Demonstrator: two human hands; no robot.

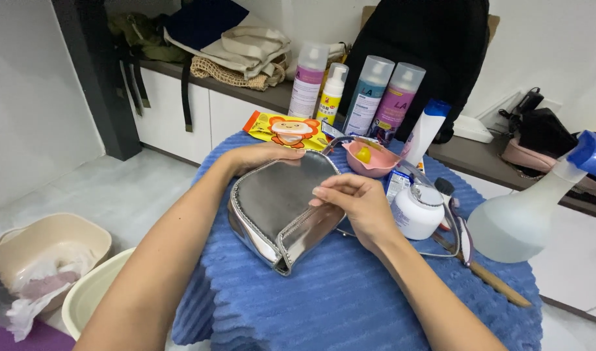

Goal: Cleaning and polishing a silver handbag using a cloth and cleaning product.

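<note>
Head view, looking down: a person works a silver metallic pouch [281,208] resting on a desk draped in blue ribbed cloth [350,299]. The left hand [262,156] cups the pouch's far rim, its grip wrapped over the edge, apparently to keep the bag from sliding. The right hand [353,205] pinches the pouch's front flap near the zipper edge, thumb and fingers pressed together on the shiny material, seemingly to lift or part it. Just beside the right hand stand a white jar [417,211] and a pink dish [370,158]; a translucent spray bottle with a blue nozzle [525,218] leans further right. Four tall pump bottles [353,91] line the desk's far edge.
</note>
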